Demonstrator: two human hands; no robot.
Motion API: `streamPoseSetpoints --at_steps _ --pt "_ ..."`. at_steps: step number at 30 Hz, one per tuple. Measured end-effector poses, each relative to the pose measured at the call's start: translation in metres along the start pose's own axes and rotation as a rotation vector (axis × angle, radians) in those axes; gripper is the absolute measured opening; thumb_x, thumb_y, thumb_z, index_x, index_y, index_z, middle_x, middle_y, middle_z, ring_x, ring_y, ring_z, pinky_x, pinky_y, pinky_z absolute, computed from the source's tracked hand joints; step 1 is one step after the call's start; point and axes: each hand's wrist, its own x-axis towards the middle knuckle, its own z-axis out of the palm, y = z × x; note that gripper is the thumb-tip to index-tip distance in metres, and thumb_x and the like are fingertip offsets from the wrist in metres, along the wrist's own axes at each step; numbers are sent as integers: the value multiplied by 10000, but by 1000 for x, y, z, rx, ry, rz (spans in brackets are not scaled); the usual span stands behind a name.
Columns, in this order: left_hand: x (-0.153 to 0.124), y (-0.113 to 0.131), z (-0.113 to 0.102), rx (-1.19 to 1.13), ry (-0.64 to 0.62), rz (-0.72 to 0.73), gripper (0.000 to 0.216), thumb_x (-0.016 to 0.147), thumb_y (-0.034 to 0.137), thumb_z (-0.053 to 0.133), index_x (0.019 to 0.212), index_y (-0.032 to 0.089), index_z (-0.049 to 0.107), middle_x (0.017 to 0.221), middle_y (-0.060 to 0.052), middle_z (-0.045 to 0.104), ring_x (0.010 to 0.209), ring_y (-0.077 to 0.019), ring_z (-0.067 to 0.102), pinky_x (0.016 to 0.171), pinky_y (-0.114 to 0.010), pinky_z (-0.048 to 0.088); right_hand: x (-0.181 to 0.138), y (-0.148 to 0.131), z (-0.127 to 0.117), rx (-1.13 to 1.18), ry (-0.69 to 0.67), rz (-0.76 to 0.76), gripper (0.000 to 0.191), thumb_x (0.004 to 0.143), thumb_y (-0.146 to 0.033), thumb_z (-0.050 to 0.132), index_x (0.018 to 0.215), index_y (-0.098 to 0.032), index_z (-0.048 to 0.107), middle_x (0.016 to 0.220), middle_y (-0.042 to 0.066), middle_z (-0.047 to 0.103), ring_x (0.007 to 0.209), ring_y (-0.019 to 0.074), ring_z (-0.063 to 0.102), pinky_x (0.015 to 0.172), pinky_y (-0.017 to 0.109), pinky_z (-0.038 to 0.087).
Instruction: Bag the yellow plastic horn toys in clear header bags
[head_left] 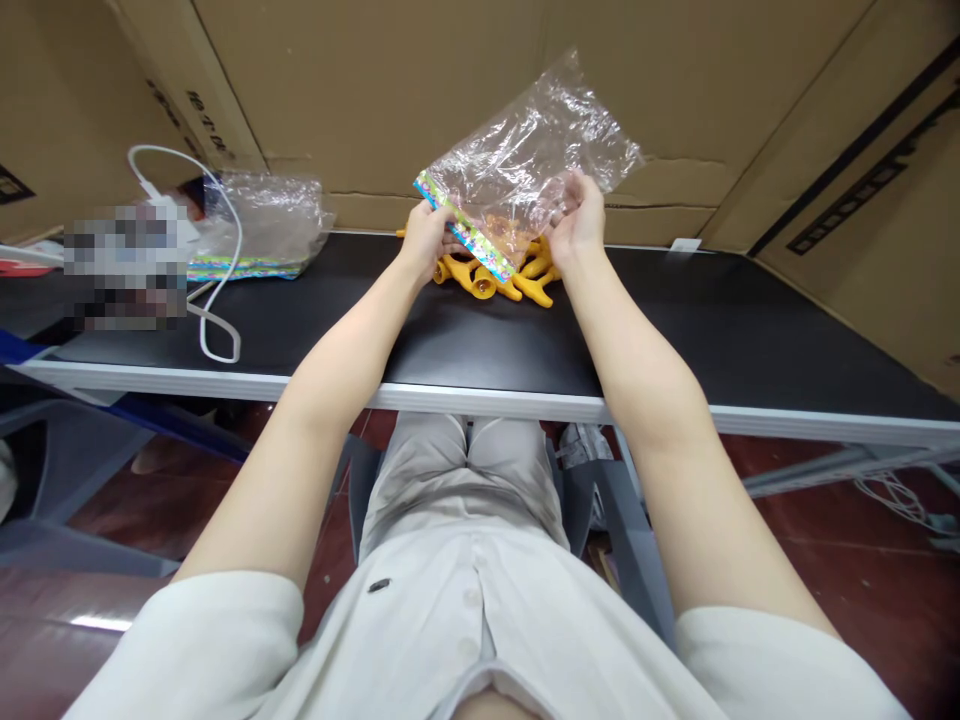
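Observation:
A clear plastic bag with a colourful printed strip along one edge is held up over the black table. My left hand grips it by the printed strip, fingers closed on the edge. On the other side, my right hand is curled at the bag's edge, its fingers pressed on the film. Beneath and behind the bag lies a pile of yellow plastic pieces with branching arms and round cup-like ends. The bag partly hides them, and I cannot tell exactly what they are.
More clear bags with printed strips lie stacked at the left. Nearby is a white cable beside a blurred-out patch. Cardboard panels stand along the back and right of the black table, which has a pale metal front edge.

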Motion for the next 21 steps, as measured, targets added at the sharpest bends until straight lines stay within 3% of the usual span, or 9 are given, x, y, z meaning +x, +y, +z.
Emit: streamPoseSetpoints --at_steps 6,10,13,16,19,21 --pt "4 2 0 -78 131 74 35 1062 284 607 1063 249 604 796 22 729 994 -202 817 778 -255 640 19 10 -11 -281 -66 -93 387 923 -581 749 829 -294 508 1098 18 773 1215 244 747 1015 424 668" --pt "5 5 1 -59 202 117 241 1078 480 662 999 259 608 810 30 717 1086 -177 784 756 -216 596 21 14 -14 -373 -87 -111 481 843 -707 790 860 -313 516 1260 36 770 1337 277 699 1115 471 636" --pt "-2 6 3 -119 114 56 306 1068 550 667 1063 248 618 855 25 744 1019 -196 814 784 -260 627 15 10 -11 -355 -74 -126 476 860 -704 789 877 -320 509 1262 33 782 1361 272 690 1139 490 625" --pt "-13 5 5 -62 -92 -42 346 1041 545 718 1119 216 646 890 -15 785 878 -213 838 793 -306 656 7 6 -8 -271 -33 -113 414 944 -611 763 888 -316 478 1240 12 796 1309 232 723 1173 464 604" --pt "-23 3 5 73 -253 -94 299 1003 425 796 1132 183 676 887 -54 806 754 -215 829 756 -313 672 6 6 -7 -227 -19 -106 404 986 -571 730 877 -311 441 1277 31 792 1263 205 741 1171 409 596" --pt "-24 1 4 100 -272 -100 293 950 326 848 1136 172 684 880 -65 810 713 -214 820 747 -310 679 11 8 -9 -239 -4 -133 437 956 -627 732 864 -306 450 1269 53 791 1277 233 735 1145 437 610"
